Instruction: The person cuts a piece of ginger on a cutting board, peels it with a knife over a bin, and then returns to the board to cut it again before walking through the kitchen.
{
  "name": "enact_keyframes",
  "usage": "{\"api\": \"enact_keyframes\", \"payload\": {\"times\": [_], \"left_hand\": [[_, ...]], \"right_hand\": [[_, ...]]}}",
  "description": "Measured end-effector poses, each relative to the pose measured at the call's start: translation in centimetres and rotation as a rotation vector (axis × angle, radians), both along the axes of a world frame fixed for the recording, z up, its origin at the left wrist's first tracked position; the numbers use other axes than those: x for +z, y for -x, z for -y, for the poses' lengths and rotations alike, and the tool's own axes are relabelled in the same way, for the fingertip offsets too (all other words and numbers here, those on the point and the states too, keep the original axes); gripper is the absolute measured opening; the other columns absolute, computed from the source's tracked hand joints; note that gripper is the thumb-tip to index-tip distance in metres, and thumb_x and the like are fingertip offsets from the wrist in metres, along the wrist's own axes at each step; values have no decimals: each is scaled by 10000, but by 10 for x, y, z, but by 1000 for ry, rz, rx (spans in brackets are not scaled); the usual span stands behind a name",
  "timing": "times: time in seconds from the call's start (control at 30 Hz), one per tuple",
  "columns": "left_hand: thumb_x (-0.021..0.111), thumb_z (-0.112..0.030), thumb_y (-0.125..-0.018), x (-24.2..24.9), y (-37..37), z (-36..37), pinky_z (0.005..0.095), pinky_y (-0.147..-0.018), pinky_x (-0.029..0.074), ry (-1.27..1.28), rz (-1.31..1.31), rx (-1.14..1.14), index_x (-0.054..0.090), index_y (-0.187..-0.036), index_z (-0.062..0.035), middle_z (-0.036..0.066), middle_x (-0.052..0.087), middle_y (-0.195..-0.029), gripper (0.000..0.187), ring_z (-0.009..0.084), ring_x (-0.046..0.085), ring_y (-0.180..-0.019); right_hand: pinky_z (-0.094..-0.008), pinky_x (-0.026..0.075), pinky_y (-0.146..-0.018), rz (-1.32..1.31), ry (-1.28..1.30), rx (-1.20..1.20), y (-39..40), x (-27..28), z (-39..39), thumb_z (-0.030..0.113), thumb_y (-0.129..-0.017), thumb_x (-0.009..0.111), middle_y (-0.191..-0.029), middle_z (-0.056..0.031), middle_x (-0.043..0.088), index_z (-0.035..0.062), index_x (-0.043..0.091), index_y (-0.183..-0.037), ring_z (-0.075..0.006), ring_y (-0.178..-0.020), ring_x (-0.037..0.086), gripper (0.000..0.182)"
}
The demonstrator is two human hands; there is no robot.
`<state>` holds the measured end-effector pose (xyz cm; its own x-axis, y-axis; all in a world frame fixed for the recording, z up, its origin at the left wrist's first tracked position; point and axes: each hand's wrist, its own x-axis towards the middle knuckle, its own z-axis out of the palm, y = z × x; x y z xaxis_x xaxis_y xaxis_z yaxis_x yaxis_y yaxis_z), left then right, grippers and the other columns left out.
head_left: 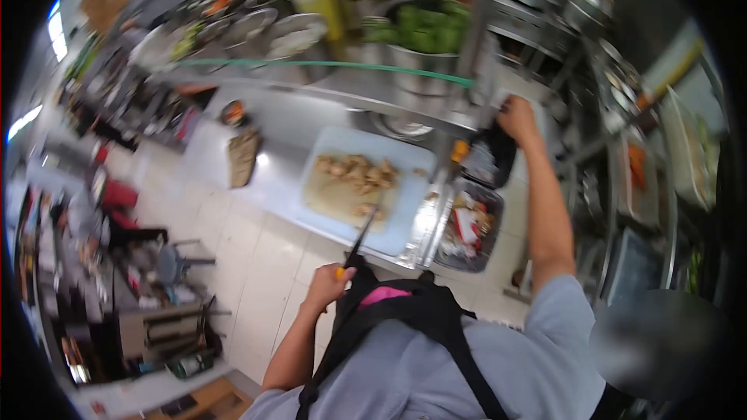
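Observation:
My left hand [327, 286] is closed around the handle of a knife [359, 245], low at the near edge of a pale cutting board [323, 222]. Its blade reaches over the board toward chopped, light brown pieces that look like cooked meat [362, 175]. Brownish liquid lies around them. My right hand [516, 119] is stretched far out to the right with its fingers curled, beside a black container or bag [498, 152]. Blur hides what those fingers hold, if anything.
A dark bin with rubbish [471, 225] stands right of the counter. Above the board, a metal shelf [373, 93] carries several containers, one with green vegetables [432, 27]. A brown bag-like item [243, 157] lies left. Racks [607, 210] stand at right; another person [85, 222] is far left.

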<state>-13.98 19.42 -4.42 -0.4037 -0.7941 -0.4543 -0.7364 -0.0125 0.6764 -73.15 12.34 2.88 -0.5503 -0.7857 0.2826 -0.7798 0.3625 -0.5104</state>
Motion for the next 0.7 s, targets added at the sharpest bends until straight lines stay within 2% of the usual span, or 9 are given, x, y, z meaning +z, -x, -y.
{"api": "enact_keyframes", "payload": {"times": [0.07,0.17,0.23,0.4,0.47,0.53,0.57,0.63,0.7], "left_hand": [[660,-408,-999,24,3,-5,383,-543,540,-9,2,8,639,-771,-6,117,639,-563,463,222,681,-514],[663,-416,-988,24,0,-9,393,-601,553,6,67,34,652,-746,-11,119,655,-573,472,256,691,-547],[664,-413,-987,24,-4,-13,396,-601,553,11,40,72,654,-741,-12,118,653,-571,470,259,692,-548],[669,-399,-980,19,-6,-21,403,-608,552,20,-18,93,666,-750,-12,104,645,-553,450,254,683,-534],[661,-383,-982,25,-4,-21,429,-645,556,-2,-6,60,674,-765,-5,159,662,-606,436,316,699,-593],[650,-398,-994,20,-5,-21,392,-633,561,104,34,-13,674,-799,-9,136,668,-613,435,261,705,-601],[640,-413,-1007,17,-4,-21,356,-620,565,215,75,-85,674,-833,-14,113,674,-621,436,207,711,-609],[633,-422,-1009,29,3,-24,365,-628,563,299,56,-133,675,-847,-17,128,681,-652,439,232,712,-626],[626,-432,-1010,49,15,-27,374,-636,560,373,28,-197,676,-861,-20,143,688,-683,442,257,713,-644]], "right_hand": [[-492,574,-878,-250,-366,56,11,0,5,182,-746,726,-1039,-266,728,-42,697,-1024,-450,-990,701,358],[-436,570,-957,27,-990,-19,-24,47,10,198,-772,702,-1227,-263,704,-1,731,-1151,-369,-1148,701,429],[-428,565,-971,-204,-1083,12,-10,12,11,220,-811,668,-1257,-182,719,41,741,-1181,-336,-1186,690,418],[-450,546,-1002,-223,-943,-76,22,-38,-22,216,-841,643,-1277,-202,703,55,729,-1207,-364,-1202,674,409],[-460,540,-1009,-185,-915,-105,33,-58,-46,215,-846,639,-1272,-209,701,55,721,-1213,-378,-1199,672,408],[-480,538,-1000,-85,-739,-198,48,-89,-81,249,-838,664,-1227,-227,706,44,692,-1224,-410,-1179,668,437],[-481,542,-981,-85,-636,-210,53,-107,-105,253,-841,680,-1145,-218,719,31,677,-1194,-398,-1123,686,417],[-482,545,-962,-90,-539,-226,62,-144,-157,256,-843,697,-1063,-210,732,18,661,-1165,-386,-1066,705,401],[-453,576,-767,225,-148,-177,67,-173,-213,239,-874,709,-907,-156,707,-2,637,-1073,-297,-787,703,321]]}}
